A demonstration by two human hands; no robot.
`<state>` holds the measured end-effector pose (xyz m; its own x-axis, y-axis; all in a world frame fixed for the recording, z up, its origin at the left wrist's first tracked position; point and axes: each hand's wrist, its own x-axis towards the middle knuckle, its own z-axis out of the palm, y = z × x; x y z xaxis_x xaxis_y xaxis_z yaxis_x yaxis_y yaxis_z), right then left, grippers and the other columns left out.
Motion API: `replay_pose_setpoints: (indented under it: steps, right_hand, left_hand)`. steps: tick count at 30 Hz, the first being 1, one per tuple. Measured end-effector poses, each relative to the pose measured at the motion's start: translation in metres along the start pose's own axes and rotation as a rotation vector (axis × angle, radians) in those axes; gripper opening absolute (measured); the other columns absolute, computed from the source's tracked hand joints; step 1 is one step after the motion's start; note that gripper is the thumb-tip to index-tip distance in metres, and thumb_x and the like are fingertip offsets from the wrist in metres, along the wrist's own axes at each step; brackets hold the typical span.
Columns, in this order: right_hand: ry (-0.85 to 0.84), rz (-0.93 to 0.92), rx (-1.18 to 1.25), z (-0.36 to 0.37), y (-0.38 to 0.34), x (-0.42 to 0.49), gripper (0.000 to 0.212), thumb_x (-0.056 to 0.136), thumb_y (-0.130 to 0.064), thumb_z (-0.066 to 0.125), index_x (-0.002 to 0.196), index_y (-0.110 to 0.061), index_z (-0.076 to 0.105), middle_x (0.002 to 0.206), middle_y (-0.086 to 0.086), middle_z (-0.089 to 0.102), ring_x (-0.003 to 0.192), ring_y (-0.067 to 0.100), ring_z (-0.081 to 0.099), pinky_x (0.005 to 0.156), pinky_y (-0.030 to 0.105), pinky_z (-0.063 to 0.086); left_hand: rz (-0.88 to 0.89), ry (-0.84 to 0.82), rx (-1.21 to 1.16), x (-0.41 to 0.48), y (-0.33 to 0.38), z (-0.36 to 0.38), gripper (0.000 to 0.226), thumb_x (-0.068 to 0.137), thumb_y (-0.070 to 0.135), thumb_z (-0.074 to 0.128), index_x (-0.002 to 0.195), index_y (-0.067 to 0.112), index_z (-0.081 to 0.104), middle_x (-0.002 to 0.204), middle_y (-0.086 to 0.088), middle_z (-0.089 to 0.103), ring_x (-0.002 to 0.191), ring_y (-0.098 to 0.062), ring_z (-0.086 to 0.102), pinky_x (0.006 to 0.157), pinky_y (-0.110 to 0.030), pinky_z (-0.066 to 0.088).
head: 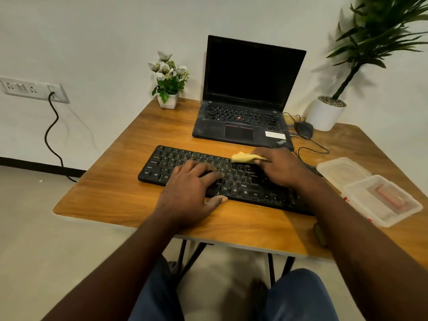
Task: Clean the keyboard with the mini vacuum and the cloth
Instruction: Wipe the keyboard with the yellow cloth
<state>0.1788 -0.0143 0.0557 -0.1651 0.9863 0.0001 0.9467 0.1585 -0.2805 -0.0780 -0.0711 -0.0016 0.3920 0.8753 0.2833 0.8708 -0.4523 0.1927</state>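
Table: the wooden table (111, 195) carried everything, and the person sat at its near edge with both arms reaching over it.
Tall plant: the tall plant (326, 114) in its white pot stood at the far right corner, well out of the working area.
Laptop: the laptop (252, 89) stood open with a dark screen at the far side, just beyond the keyboard, so it did not block the wiping.
Keyboard: the black keyboard (159, 163) lay across the middle of the table, slightly angled and within easy reach of both hands.
Containers: the clear plastic containers (370, 193) sat at the right edge, near the keyboard's right end. Something pinkish lay inside one, but what it was could not be made out.
Left hand: the left hand (190, 193) lay flat on the middle keys, fingers spread and nearly straight, thumb at the keyboard's near edge. It gripped nothing and was probably bracing the board against sliding.
Right hand: the right hand (280, 167) rested over the right part of the keys, its fingers folded round the cloth.
Flower pot: the small flower pot (169, 100) stood far left of the laptop.
Mouse: the mouse (303, 129) lay to the right of the laptop, its cable trailing nearer.
Cloth: the yellow cloth (243, 157) stuck out from the right hand's fingertips and touched the far key rows, bunched small, likely so it could press between keys.
Mini vacuum: it could not be picked out anywhere, so the wiping step seemed to be the one in hand.
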Motion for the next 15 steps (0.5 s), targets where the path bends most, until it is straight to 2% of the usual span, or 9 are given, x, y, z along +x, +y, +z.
replay_pose_setpoints:
  steps: [3,6,10,13,14,15]
  right_hand:
    - [0.010,0.080,-0.012,-0.012,0.033,-0.015,0.030,0.105,-0.030,0.055,0.133,-0.038,0.063,0.120,0.004,0.070,0.097,0.020,0.062,0.083,0.039,0.051]
    - [0.032,0.073,-0.044,-0.004,0.015,-0.019,0.036,0.105,-0.029,0.054,0.139,-0.038,0.059,0.120,0.005,0.070,0.095,0.020,0.062,0.079,0.036,0.050]
    - [0.094,-0.113,-0.077,0.030,-0.064,-0.029,0.045,0.102,-0.024,0.055,0.144,-0.040,0.055,0.132,0.002,0.068,0.114,0.026,0.063,0.091,0.040,0.053]
    - [0.041,-0.288,-0.102,0.048,-0.103,-0.044,0.038,0.098,-0.026,0.060,0.135,-0.032,0.059,0.122,0.000,0.067,0.111,0.027,0.063,0.085,0.039,0.052]
    - [0.029,-0.318,-0.121,0.052,-0.104,-0.051,0.037,0.098,-0.026,0.060,0.135,-0.031,0.058,0.128,0.001,0.065,0.117,0.028,0.061,0.090,0.042,0.051]
    - [0.033,-0.343,-0.136,0.055,-0.100,-0.057,0.042,0.098,-0.024,0.059,0.139,-0.033,0.055,0.139,0.001,0.062,0.129,0.028,0.056,0.102,0.045,0.048]
  left_hand:
    - [-0.037,0.003,-0.029,0.001,0.001,0.001,0.080,0.090,0.076,0.050,0.157,0.039,0.029,0.155,0.010,0.039,0.141,-0.015,0.028,0.118,-0.042,0.024]
    - [-0.082,0.040,-0.099,0.002,0.002,0.001,0.099,0.083,0.077,0.060,0.161,0.033,0.016,0.157,0.005,0.037,0.142,-0.016,0.029,0.120,-0.042,0.024]
    - [-0.121,0.092,-0.174,-0.001,0.000,0.001,0.116,0.078,0.070,0.072,0.163,0.029,0.006,0.157,0.000,0.033,0.140,-0.018,0.027,0.117,-0.044,0.031]
    - [-0.126,0.090,-0.195,-0.002,-0.004,0.004,0.117,0.077,0.053,0.078,0.164,0.027,0.004,0.159,-0.004,0.030,0.143,-0.023,0.022,0.118,-0.052,0.034]
    - [-0.132,0.079,-0.208,-0.002,-0.005,0.003,0.117,0.076,0.049,0.078,0.164,0.026,0.005,0.159,-0.004,0.031,0.143,-0.023,0.022,0.118,-0.053,0.034]
    - [-0.130,0.068,-0.205,-0.001,-0.006,0.003,0.116,0.074,0.049,0.076,0.164,0.026,0.006,0.158,-0.004,0.033,0.143,-0.024,0.023,0.117,-0.053,0.034]
